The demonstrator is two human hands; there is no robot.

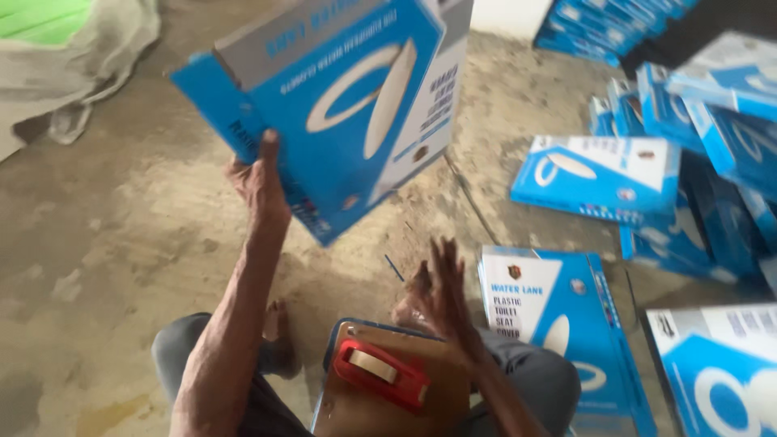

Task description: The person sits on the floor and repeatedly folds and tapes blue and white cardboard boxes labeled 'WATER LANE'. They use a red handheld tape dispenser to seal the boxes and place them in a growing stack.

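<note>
Rough concrete floor (121, 235) stretches under everything in the head view, dusty and patchy, with a grey cloth sack (89, 48) slumped in the far left corner. The person sits on it, knees in grey trousers, and the left hand (259, 182) is lifted up ahead of them, its grip pinching the lower edge of a large flat blue and white box (340, 105), thumb on the near face. That box hangs tilted in the air, well above the floor, a white oval ring pictured on its face. The right hand (441, 295) is low and blurred, fingers spread and holding nothing, just above a brown board (356, 405) resting across the lap. A red tape dispenser (380, 372) lies on that board, near the right hand. To the right, more flat blue boxes (647, 178) lie scattered and stacked on the floor, and 1 closer box (558, 316) lies flat just beside the right knee
</note>
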